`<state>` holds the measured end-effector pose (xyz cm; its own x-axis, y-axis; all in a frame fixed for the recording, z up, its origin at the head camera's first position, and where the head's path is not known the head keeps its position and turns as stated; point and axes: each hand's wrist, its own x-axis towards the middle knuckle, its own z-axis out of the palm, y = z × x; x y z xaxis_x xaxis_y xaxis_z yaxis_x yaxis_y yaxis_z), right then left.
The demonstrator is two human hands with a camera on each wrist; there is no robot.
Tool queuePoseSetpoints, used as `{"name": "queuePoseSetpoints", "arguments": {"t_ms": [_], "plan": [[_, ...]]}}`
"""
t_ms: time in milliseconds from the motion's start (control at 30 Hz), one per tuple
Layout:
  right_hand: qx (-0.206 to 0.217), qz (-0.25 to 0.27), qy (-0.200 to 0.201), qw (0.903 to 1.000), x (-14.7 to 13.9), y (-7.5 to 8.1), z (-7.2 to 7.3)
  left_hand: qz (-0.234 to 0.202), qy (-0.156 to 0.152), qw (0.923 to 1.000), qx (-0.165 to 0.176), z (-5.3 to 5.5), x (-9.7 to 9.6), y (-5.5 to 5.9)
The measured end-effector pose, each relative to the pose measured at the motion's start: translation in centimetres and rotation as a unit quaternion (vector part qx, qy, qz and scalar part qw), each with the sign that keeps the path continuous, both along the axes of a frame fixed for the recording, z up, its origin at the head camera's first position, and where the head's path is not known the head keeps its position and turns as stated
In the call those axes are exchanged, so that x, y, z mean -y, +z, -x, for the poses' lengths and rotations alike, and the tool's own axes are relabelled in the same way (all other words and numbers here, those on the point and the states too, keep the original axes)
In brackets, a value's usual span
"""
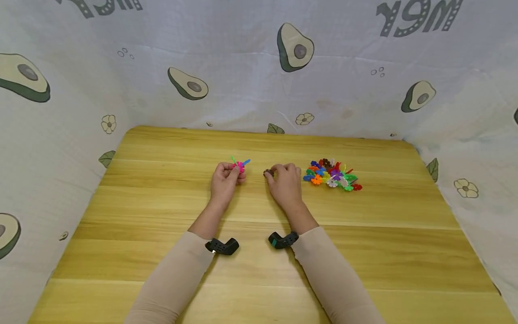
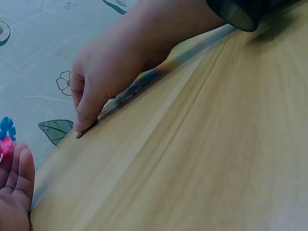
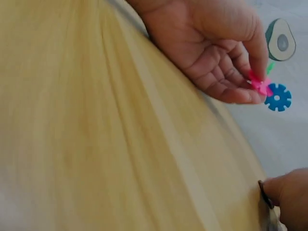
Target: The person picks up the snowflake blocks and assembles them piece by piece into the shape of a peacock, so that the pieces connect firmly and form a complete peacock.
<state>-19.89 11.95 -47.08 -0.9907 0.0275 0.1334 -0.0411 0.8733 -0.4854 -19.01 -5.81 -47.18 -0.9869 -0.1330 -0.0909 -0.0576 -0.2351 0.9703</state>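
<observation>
Between its thumb and fingers my left hand (image 1: 224,183) pinches a pink notched snowflake disc (image 1: 238,167). Slotted onto the pink piece are a blue disc (image 3: 284,103) and a green one (image 3: 270,68), which stick out at angles and show best in the right wrist view. My right hand (image 1: 286,185) pinches a dark brown snowflake disc (image 1: 266,172), held low over the table to the right of the joined pieces. Seen from the right wrist, the brown disc is nearly edge-on, with the thumb (image 3: 280,188) against it. The two hands are apart.
A pile of snowflake discs (image 1: 336,175) in many colours lies just right of my right hand. The wooden table (image 1: 251,279) reaches back to a pale cloth (image 1: 243,103) printed with avocados, which also hangs at both sides. Black cameras sit on both wrists.
</observation>
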Motion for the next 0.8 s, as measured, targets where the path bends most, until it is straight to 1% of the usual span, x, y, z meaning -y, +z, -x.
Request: {"name": "queuePoseSetpoints", "arguments": {"t_ms": [100, 167, 233, 267, 300, 367, 400, 467, 533, 600, 633, 700, 800], "plan": [[0.02, 0.034, 0.014, 0.9991, -0.1, 0.3, -0.1, 0.0, -0.012, 0.9999, -0.003, 0.0, 0.0, 0.0], [0.014, 0.074, 0.037, 0.9965, 0.0, 0.3, -0.1, -0.005, -0.019, 0.9998, -0.005, 0.0, 0.0, -0.1], [-0.009, 0.137, 0.07, 0.9881, 0.1, 0.1, -0.1, -0.017, -0.03, 0.9994, -0.007, 0.0, 0.0, -0.2], [-0.025, 0.168, 0.089, 0.9815, 0.1, 0.0, -0.1, -0.024, -0.034, 0.9991, -0.006, 0.1, -0.1, -0.2], [-0.042, 0.199, 0.109, 0.9729, 0.1, -0.2, -0.2, -0.033, -0.039, 0.9987, -0.003, 0.1, -0.1, -0.2], [-0.074, 0.253, 0.149, 0.9531, 0.2, -0.5, -0.3, -0.052, -0.049, 0.9974, 0.002, 0.1, -0.1, -0.3], [-0.086, 0.275, 0.165, 0.9431, 0.3, -0.6, -0.4, -0.064, -0.054, 0.9965, 0.007, 0.1, -0.1, -0.2], [-0.104, 0.304, 0.185, 0.9287, 0.5, -0.8, -0.5, -0.083, -0.062, 0.9944, 0.018, 0.1, -0.1, -0.2], [-0.11, 0.324, 0.195, 0.9192, 0.6, -1.0, -0.6, -0.1, -0.068, 0.9924, 0.024, 0.0, 0.0, -0.1], [-0.113, 0.336, 0.198, 0.9139, 0.9, -1.0, -0.7, -0.115, -0.068, 0.9906, 0.027, 0.0, -0.1, 0.0], [-0.117, 0.339, 0.198, 0.9123, 1.0, -0.9, -0.8, -0.12, -0.068, 0.9901, 0.026, 0.0, -0.1, 0.0], [-0.132, 0.335, 0.195, 0.9123, 1.3, -0.7, -1.0, -0.128, -0.067, 0.9892, 0.025, 0.0, -0.2, 0.1], [-0.174, 0.319, 0.194, 0.9113, 1.9, -0.1, -1.4, -0.142, -0.075, 0.9864, 0.033, -0.1, -0.3, 0.2]]}}
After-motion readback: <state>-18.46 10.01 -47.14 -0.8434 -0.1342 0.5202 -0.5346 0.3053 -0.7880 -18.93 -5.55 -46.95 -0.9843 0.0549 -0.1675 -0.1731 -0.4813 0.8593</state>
